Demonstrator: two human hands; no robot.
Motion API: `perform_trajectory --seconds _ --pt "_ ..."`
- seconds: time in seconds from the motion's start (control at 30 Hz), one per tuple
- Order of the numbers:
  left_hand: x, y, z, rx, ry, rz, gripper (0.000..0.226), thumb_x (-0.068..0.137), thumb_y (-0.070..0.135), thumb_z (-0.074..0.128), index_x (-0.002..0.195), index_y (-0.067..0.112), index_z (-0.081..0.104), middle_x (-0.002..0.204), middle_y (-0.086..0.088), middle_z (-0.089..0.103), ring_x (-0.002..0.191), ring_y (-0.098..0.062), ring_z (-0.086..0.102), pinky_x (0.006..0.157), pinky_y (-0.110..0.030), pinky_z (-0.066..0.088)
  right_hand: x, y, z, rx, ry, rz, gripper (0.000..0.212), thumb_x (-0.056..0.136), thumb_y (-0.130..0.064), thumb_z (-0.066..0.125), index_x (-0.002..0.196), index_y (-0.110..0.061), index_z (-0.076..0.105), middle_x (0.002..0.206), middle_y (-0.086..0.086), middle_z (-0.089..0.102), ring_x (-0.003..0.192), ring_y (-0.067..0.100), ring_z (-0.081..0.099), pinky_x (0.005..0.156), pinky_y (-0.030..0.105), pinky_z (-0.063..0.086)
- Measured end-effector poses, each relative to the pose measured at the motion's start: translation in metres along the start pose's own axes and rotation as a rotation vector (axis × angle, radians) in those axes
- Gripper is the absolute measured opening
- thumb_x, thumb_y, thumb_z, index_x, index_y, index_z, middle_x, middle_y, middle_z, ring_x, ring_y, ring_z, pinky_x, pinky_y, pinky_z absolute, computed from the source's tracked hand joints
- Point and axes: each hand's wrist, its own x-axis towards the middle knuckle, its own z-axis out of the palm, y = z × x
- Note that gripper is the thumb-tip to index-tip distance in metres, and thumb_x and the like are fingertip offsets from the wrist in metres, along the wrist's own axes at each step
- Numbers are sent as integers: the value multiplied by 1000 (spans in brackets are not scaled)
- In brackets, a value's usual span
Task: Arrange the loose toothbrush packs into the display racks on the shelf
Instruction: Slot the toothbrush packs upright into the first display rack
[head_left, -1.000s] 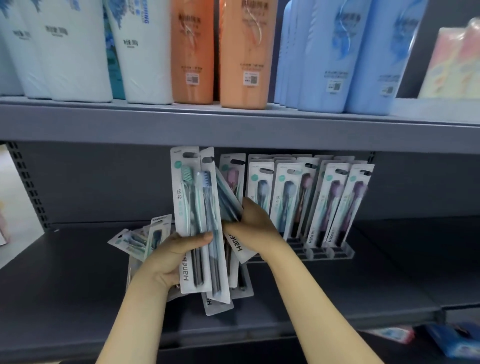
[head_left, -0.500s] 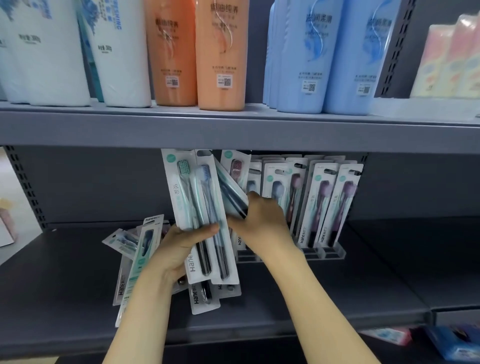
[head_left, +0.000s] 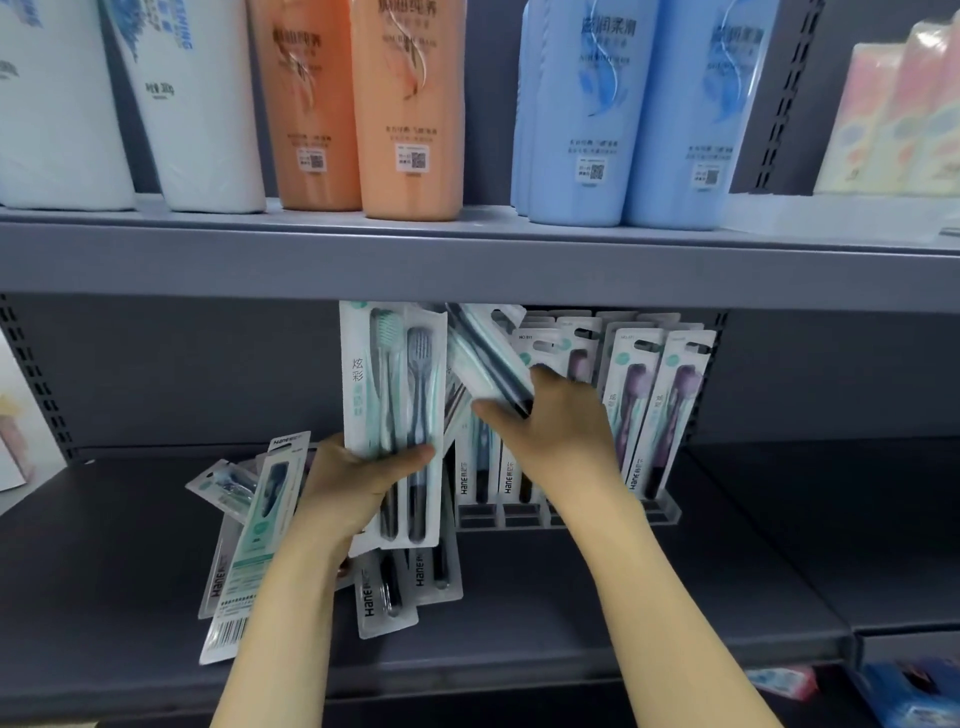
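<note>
While the left hand holds upright white toothbrush packs, the right hand tips one slanted pack toward the clear plastic rack just right.

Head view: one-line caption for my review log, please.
Left hand holds upright toothbrush packs while right hand tilts another pack toward the display rack.

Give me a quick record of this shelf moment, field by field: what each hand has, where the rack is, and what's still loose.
left hand: grips an upright bundle of toothbrush packs
right hand: pinches one tilted pack just left of the racked rows
display rack: clear, on the lower shelf, holds upright packs
loose packs: lying in a heap on the shelf, left of the rack
upper shelf: white, orange and blue bottles
</note>
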Motion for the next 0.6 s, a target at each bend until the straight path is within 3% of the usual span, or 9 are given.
perform_trajectory --seconds 0.13,0.3,0.33,0.4,0.47,0.5,0.6 --pt "-4 -6 4 8 71 42 27 74 -3 76 88 19 70 68 20 71 68 7 67 59 -6 49 0 7 1 189 56 4 43 84 -47 62 70 -15 37 56 -3 40 47 10 38 45 23 27" --pt "-7 -21 -1 -10 213 -6 32 74 3 79 104 10 70 82 13 71 73 2 67 62 -12 50 -15 34 9 373 -13 60 28 94 -32 51 76 -15 39 58 -3 39 47 6 38 44 14 31" --pt "-7 -23 -2 -18 223 -5 32 74 3 78 104 10 70 79 14 71 70 3 67 59 -10 50 -17 41 11 418 -18 82 27 96 -32 49 78 -12 41 63 0 39 53 10 40 48 14 33" --pt "-8 -25 -2 -40 231 -9 32 76 4 77 106 12 69 82 14 71 71 4 66 58 -7 48 -20 56 19 390 -7 146 30 95 -39 45 75 -17 39 79 2 42 73 16 42 68 26 39" --pt "-10 -26 0 -106 240 -29 31 76 5 76 105 14 69 89 9 71 75 2 67 62 -11 49 -22 69 25 197 -12 272 35 94 -49 39 72 -23 31 98 1 40 94 17 34 89 40 30" --pt "-10 -26 2 -146 239 -42 30 76 5 76 104 15 69 90 7 72 76 1 69 63 -14 51 -24 73 26 157 0 312 36 94 -51 38 74 -22 30 100 0 38 94 17 32 90 40 28" --pt "-9 -26 7 -273 213 -82 27 77 1 73 99 15 69 86 4 75 78 -8 72 64 -24 55 -25 84 29 348 19 251 36 95 -42 43 71 -20 28 80 -1 35 71 11 34 69 28 30"
